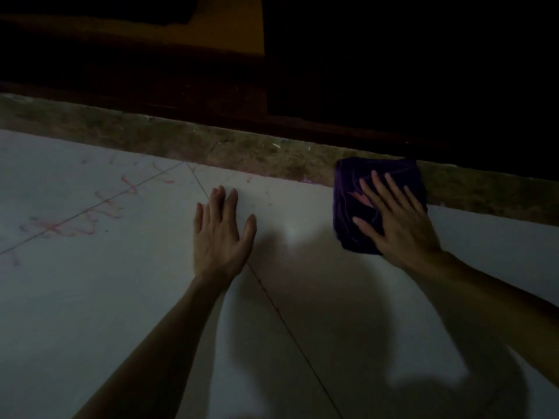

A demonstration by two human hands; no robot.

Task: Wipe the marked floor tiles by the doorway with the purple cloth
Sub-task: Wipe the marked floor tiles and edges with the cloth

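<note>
Flat-handed grip: right hand (399, 219) lies on the purple cloth (375, 204), fingers straight and spread, pressing down rather than curling round it. Nothing pinched. Left hand (219, 234) is planted on the bare floor tiles (90, 297) at frame centre, fingers straight and close together, apparently as a brace; it holds nothing.

Cloth sits right of centre, folded to a thick pad, its far edge overlapping the rough threshold strip (181, 137) that runs under the dark doorway (393, 71). Near part rests on tile.

Red and bluish scribble marks (90, 219) lie at left of frame, along a grout line (90, 207), well apart from the cloth. A few fainter streaks (249, 178) show near the strip between the two hands.

Risks, as I judge them: the pad is partly on the gritty strip, so a sweep from here could drag dirt onto the tile. With only a flat palm on top, the folds could slip or bunch under a sideways push. Light is poor; faint marks may be missed.

Orientation: pad is roughly square, slightly taller than wide in frame, so its long axis is weak, running from lower frame up toward the doorway, tilted a little. Fingers point to upper left.
</note>
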